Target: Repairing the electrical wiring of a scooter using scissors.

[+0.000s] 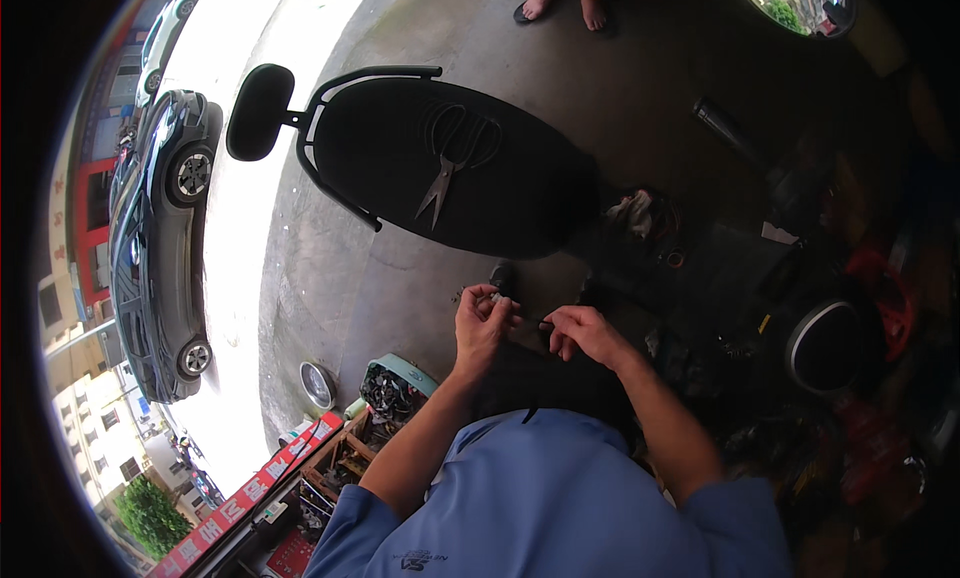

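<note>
My left hand [483,323] is closed, thumb and fingers pinching a small whitish piece [497,298] whose kind I cannot make out. To its right, and apart from it, my right hand [585,333] has thumb and forefinger pressed together. A small dark tip shows at those fingers, too small to name. Both hands are in front of my body, just below a long black scooter seat [540,193] with a padded backrest [261,113] at its left end. On the seat lies a pair of scissors [440,186], blades parted and pointing toward me.
A teal bin [400,366] full of small parts stands by my left forearm, beside a round lamp [318,385]. Dark clutter and a round silver-rimmed part [822,346] are at right. Another person's feet [538,5] stand beyond the seat. A car [165,248] is outside at left.
</note>
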